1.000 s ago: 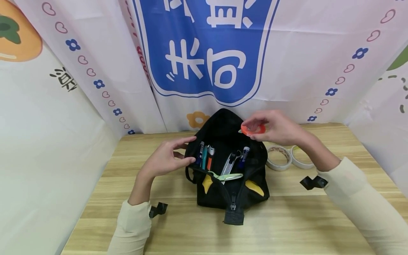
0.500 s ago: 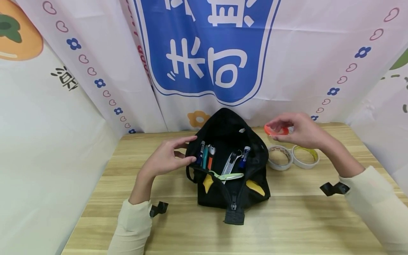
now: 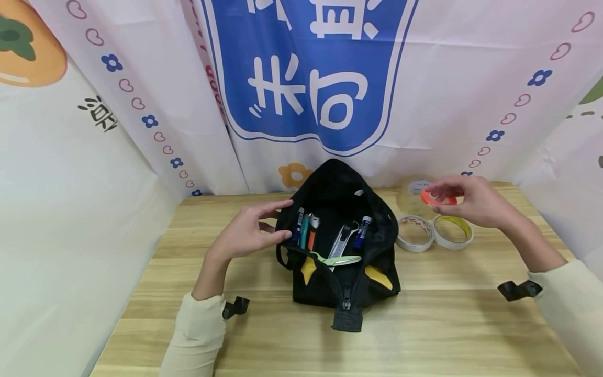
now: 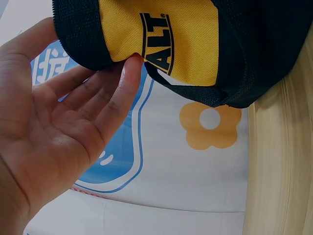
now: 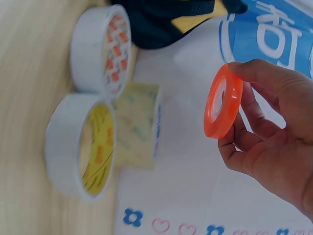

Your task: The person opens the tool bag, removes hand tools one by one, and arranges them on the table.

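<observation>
Two contacts: we are touching the black bag (image 3: 315,294), presumably bracing its mouth, left hand (image 3: 245,230) loosely spread; right hand (image 3: 476,201) is pinching the orange tape roll (image 5: 228,115).

The bag (image 4: 188,49) was matt, coarse-woven cloth, the orange tape (image 5: 234,104) glossy plastic. The bench (image 3: 282,335) looked smooth wood; past its far edge, the banner (image 3: 438,104) was creased cloth.

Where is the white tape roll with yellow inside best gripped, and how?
Probably from above: pinch the right wall of the yellow-lined roll, thumb inside the hole. It lies flat, opening up, and in the head view another white roll crowds its left.
</observation>
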### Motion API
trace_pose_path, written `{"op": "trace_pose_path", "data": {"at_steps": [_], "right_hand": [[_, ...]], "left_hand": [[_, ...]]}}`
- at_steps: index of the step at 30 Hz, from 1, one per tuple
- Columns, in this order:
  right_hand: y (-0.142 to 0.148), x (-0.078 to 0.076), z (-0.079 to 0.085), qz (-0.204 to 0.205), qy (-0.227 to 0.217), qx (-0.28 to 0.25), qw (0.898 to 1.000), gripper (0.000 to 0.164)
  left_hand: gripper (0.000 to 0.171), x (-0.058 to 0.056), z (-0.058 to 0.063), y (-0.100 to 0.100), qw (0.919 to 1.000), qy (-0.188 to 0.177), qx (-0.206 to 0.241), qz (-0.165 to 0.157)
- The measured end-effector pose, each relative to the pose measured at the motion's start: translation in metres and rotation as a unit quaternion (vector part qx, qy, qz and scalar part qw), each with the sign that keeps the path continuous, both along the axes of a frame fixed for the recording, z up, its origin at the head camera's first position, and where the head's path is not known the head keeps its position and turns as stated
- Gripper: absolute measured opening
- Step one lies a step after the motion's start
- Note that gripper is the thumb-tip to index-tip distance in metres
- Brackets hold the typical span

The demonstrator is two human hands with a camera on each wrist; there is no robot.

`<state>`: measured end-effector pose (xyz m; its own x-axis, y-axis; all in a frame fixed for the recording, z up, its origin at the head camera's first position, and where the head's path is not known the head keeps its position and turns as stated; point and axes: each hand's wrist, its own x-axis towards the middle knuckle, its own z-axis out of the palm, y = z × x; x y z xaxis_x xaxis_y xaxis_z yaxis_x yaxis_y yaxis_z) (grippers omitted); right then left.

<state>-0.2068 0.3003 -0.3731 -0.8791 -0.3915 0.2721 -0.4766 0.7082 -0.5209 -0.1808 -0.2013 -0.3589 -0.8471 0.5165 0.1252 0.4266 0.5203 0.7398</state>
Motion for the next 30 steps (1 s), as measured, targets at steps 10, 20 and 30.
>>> {"op": "trace_pose_path", "data": {"at_steps": [10,20,30], "right_hand": [[0.029,-0.001,-0.018,-0.053,-0.024,0.003,0.998,0.034],[0.054,-0.006,-0.035,-0.067,-0.017,0.001,0.998,0.028],[0.077,-0.016,-0.054,-0.092,-0.009,0.011,0.996,0.027]], "left_hand": [[0.065,-0.001,0.0,0.0,1.0,0.0,-0.008,0.002],[0.065,-0.001,0.0,0.0,1.0,-0.002,-0.008,0.005],[0.066,-0.001,-0.001,-0.001,1.0,0.0,-0.007,0.003]]}}
